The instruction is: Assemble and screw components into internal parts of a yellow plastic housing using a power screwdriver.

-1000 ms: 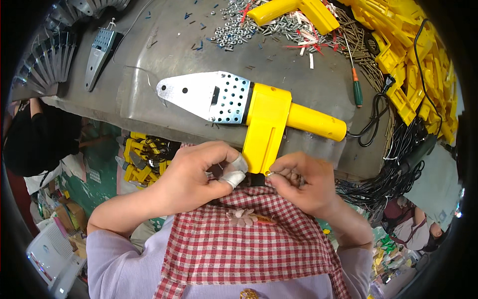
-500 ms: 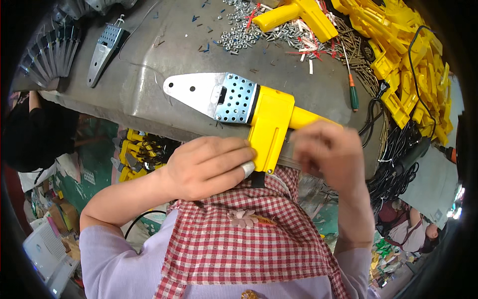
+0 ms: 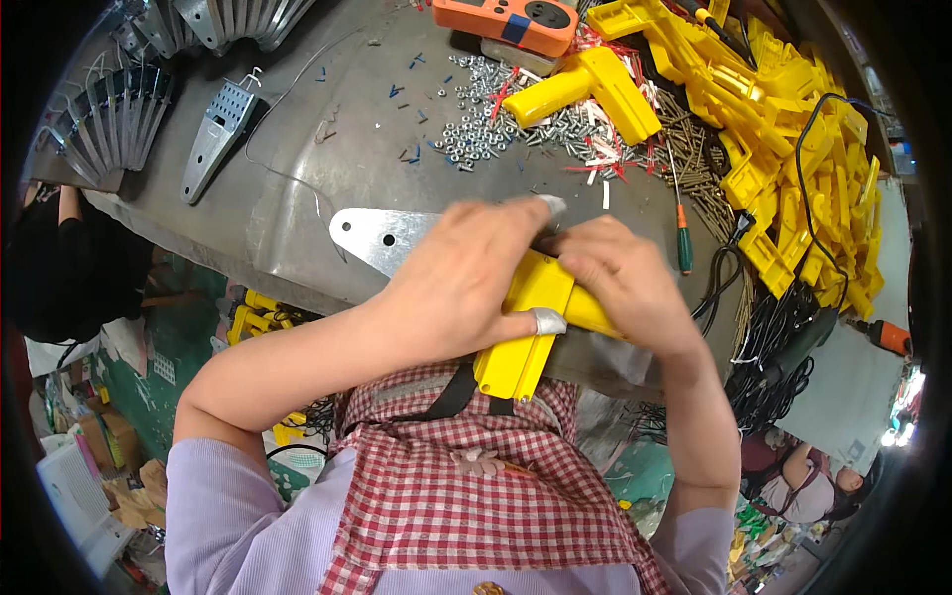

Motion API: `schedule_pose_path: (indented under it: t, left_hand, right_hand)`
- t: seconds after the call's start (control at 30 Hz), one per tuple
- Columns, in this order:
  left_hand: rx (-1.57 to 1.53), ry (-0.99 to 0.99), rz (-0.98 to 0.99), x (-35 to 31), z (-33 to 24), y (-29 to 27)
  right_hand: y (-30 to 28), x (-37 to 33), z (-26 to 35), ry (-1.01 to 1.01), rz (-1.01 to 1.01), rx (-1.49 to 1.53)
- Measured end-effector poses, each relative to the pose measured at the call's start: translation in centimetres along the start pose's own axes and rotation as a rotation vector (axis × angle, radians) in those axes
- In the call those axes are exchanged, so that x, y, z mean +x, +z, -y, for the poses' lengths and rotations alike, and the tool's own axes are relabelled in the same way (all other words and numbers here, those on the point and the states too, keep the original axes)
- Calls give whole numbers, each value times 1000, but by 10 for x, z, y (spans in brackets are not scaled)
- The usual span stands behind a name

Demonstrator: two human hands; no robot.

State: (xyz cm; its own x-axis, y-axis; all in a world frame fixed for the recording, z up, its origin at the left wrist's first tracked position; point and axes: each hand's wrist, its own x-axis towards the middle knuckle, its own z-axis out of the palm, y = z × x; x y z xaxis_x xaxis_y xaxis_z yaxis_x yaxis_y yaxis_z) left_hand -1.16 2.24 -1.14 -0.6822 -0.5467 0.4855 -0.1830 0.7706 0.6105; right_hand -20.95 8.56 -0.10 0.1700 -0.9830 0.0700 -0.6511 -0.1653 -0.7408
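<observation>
A pipe welding iron (image 3: 526, 362) with a yellow plastic body and a pointed metal plate lies across the bench's near edge, its plate toward the left. My left hand (image 3: 461, 273) spans the join of plate and body, gripping the yellow part; its thumb and one fingertip wear pale wraps. Over the yellow side handle, my right hand (image 3: 625, 278) is closed, fingers curled at the body's far edge beside the left fingertips. Whatever those fingers pinch is hidden. The perforated metal section is covered by my left hand.
Loose nuts and screws (image 3: 481, 134) lie beyond, beside a yellow handle shell (image 3: 620, 94). A screwdriver (image 3: 683, 238) and piled yellow shells (image 3: 793, 169) are right. Far left stand metal plates (image 3: 119, 114); an orange device (image 3: 506, 22) sits at the back.
My left hand has gone from the body's lower end up over its join with the plate. My right hand has moved in to the body's far edge. The view has shifted.
</observation>
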Motion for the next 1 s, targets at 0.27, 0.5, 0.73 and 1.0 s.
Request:
schedule_pose_path:
  t: [0.27, 0.5, 0.73, 1.0]
  left_hand:
    - [113, -5, 202, -1, -3, -4]
    - [429, 93, 303, 42, 65, -23]
    - [547, 325, 553, 51, 70, -33]
    - [-155, -53, 515, 75, 6, 8]
  right_hand:
    - [6, 88, -34, -258, -203, -696]
    - [-29, 69, -8, 17, -177, -399]
    - [-45, -59, 4, 169, -294, -64]
    - [17, -102, 7, 44, -561, -472]
